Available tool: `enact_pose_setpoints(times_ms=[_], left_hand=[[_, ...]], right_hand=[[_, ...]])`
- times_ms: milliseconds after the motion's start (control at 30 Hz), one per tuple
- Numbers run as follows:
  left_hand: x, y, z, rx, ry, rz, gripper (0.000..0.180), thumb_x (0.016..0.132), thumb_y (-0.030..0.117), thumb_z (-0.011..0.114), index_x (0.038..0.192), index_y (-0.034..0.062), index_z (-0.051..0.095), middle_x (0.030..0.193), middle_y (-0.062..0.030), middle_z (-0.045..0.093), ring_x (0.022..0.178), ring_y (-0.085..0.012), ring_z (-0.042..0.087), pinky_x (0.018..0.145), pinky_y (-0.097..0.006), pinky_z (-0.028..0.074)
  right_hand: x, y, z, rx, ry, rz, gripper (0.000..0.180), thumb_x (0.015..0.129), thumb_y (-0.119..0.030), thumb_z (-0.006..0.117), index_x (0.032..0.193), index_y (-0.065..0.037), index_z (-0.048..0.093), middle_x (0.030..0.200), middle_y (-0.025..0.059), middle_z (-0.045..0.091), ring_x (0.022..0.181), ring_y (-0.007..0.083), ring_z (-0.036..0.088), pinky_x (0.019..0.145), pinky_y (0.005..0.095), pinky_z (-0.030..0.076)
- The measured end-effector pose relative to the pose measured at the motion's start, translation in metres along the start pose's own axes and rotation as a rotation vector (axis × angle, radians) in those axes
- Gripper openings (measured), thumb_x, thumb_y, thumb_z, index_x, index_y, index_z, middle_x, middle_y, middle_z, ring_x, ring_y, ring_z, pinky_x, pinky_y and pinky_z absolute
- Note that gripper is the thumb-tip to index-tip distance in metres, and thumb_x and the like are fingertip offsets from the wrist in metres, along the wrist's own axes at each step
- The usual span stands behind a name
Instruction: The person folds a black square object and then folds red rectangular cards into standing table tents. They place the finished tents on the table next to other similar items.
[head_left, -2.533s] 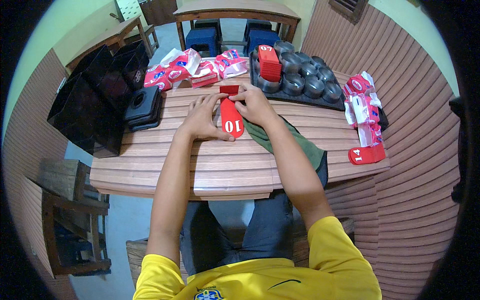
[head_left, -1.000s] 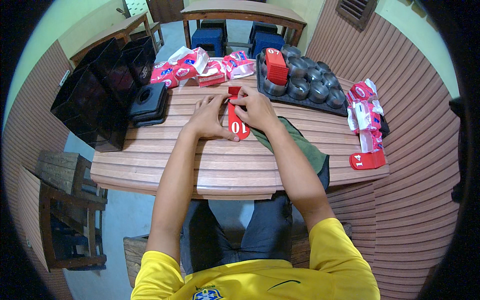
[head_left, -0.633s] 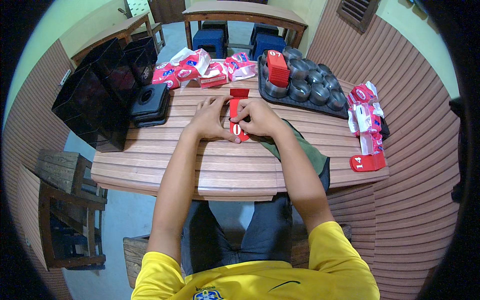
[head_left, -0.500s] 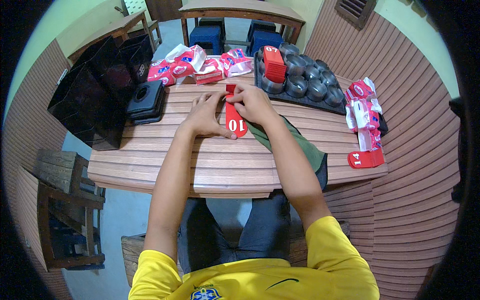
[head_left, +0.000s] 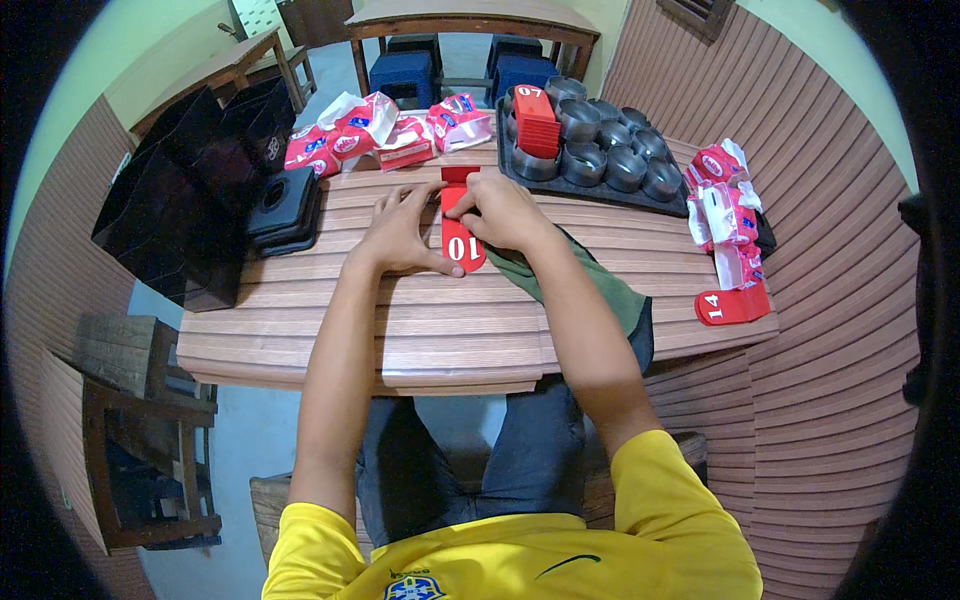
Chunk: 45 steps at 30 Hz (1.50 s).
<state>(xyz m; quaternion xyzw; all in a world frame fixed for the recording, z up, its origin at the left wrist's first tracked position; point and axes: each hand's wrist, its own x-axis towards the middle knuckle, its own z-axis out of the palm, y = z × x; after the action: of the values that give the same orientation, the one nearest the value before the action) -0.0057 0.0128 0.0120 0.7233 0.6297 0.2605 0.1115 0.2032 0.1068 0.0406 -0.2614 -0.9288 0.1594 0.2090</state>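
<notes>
A red number sign with a rounded end and a folded flap lies flat on the striped wooden table in front of me. My left hand spans its left side, the thumb at the rounded end and a forefinger by the fold, gripping it along that edge. Over the sign's right side is my right hand, fingers curled, one fingertip pressed on the red face. A green cloth with a dark border lies under my right forearm; whether any of it is in the right hand is hidden.
Black boxes and flat black holders stand on the left. Pink-and-white tissue packs line the back. A dark tray carries metal cups and stacked red signs. Another red sign lies near tissue packs at right.
My right fingertip has slid from near the fold a little down the sign's face, uncovering more of its upper part. The left hand keeps its place; the whole view has shifted slightly.
</notes>
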Motion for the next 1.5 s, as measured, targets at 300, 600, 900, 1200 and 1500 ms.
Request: enact_pose_setpoints(times_ms=[300, 600, 900, 1200, 1500], left_hand=[[0.001, -0.002, 0.0, -0.012, 0.011, 0.018, 0.145, 0.039, 0.07, 0.102, 0.163, 0.0168, 0.046, 0.158, -0.0182, 0.058, 0.153, -0.0441, 0.042, 0.129, -0.057, 0.027], [-0.001, 0.002, -0.004, -0.023, -0.005, -0.002, 0.145, 0.04, 0.069, 0.101, 0.163, 0.0162, 0.046, 0.159, -0.0179, 0.058, 0.153, -0.0443, 0.042, 0.129, -0.057, 0.028], [-0.002, 0.0, -0.003, -0.019, -0.001, 0.01, 0.144, 0.042, 0.068, 0.102, 0.163, 0.0157, 0.045, 0.159, -0.0182, 0.057, 0.155, -0.0426, 0.04, 0.13, -0.057, 0.026], [-0.002, 0.0, -0.003, -0.03, 0.01, 0.011, 0.145, 0.042, 0.067, 0.103, 0.164, 0.0167, 0.044, 0.16, -0.0167, 0.057, 0.155, -0.0432, 0.04, 0.13, -0.056, 0.027], [-0.002, 0.002, -0.004, -0.037, -0.007, 0.0, 0.144, 0.042, 0.065, 0.103, 0.165, 0.0185, 0.044, 0.162, -0.0173, 0.055, 0.155, -0.0442, 0.039, 0.13, -0.056, 0.028]], right_hand=[[-0.013, 0.011, -0.025, 0.169, -0.312, 0.041, 0.025, 0.074, -0.006, 0.084, 0.099, -0.01, 0.088, 0.095, 0.0165, 0.076, 0.093, 0.0295, 0.074, 0.085, 0.0418, 0.057], [-0.015, 0.02, -0.018, 0.122, -0.183, -0.096, 0.018, 0.072, -0.004, 0.081, 0.089, -0.002, 0.085, 0.089, 0.0166, 0.075, 0.088, 0.0337, 0.073, 0.081, 0.0432, 0.059], [-0.017, 0.018, -0.027, 0.154, -0.027, -0.053, 0.025, 0.074, -0.018, 0.084, 0.095, -0.005, 0.086, 0.092, 0.0156, 0.078, 0.086, 0.0294, 0.075, 0.081, 0.0397, 0.059], [-0.017, 0.014, -0.028, 0.234, -0.103, -0.015, 0.029, 0.073, -0.024, 0.082, 0.091, -0.003, 0.085, 0.092, 0.0178, 0.081, 0.088, 0.0324, 0.077, 0.086, 0.0417, 0.061], [-0.014, 0.013, -0.03, 0.21, -0.126, 0.165, 0.031, 0.088, -0.026, 0.072, 0.091, 0.003, 0.082, 0.077, 0.0151, 0.078, 0.074, 0.027, 0.075, 0.078, 0.0405, 0.059]])
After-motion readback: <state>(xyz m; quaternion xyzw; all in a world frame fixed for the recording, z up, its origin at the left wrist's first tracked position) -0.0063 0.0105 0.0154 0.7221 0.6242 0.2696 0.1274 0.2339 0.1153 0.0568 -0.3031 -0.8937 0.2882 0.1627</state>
